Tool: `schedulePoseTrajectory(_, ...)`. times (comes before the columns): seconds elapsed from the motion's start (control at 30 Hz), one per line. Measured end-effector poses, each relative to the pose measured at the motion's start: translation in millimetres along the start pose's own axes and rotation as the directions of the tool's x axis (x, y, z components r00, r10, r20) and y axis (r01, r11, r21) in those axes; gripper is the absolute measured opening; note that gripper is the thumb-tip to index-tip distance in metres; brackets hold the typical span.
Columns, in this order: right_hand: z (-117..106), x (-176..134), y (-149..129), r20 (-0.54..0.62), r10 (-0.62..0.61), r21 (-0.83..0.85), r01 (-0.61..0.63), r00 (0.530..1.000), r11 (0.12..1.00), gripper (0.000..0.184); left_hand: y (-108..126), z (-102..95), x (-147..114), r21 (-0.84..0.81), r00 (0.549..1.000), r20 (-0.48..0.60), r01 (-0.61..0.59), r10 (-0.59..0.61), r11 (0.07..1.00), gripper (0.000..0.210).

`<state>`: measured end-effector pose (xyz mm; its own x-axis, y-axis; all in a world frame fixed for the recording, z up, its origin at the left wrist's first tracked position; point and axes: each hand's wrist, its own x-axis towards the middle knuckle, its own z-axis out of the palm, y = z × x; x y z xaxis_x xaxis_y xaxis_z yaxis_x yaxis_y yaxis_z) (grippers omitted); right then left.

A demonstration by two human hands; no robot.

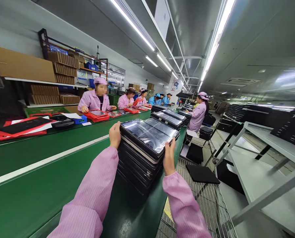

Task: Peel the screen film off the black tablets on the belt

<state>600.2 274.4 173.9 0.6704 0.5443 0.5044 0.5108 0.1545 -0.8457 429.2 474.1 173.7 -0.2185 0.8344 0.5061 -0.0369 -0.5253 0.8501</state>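
A tall stack of flat black panels with glossy, tablet-like faces stands on the green work surface in front of me. My left hand is closed round the left edge of the upper panels, its thumb side toward me. At the near right corner, my right hand presses against the side with its fingers pointing up. The stack's top lies between both hands. A paler layer shows among the dark edges just below the top. Whether the upper panels are lifted off those below, I cannot tell.
More panel stacks stand farther along the line. Co-workers in pink and blue sit across it, with red-framed pieces. On my right are a wire cart with a black pad and a grey rack.
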Motion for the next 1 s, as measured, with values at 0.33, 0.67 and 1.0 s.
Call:
schedulePoseTrajectory(0.33,24,-5,6,-0.131,0.012,0.244,0.021,0.991,0.97,0.075,6,4.6,-7,0.073,0.97,-0.237,0.072,-0.052,0.995,0.042)
schedulePoseTrajectory(0.67,22,-28,30,-0.175,0.006,0.304,0.048,0.984,0.952,0.072,1,-0.4,-6,0.063,0.959,-0.185,0.23,-0.216,0.971,0.046)
schedulePoseTrajectory(1.0,31,-129,125,-0.203,0.385,0.381,-0.289,0.901,0.878,0.041,-73,-38.4,-203,-0.037,0.803,-0.264,0.545,-0.534,0.838,0.055)
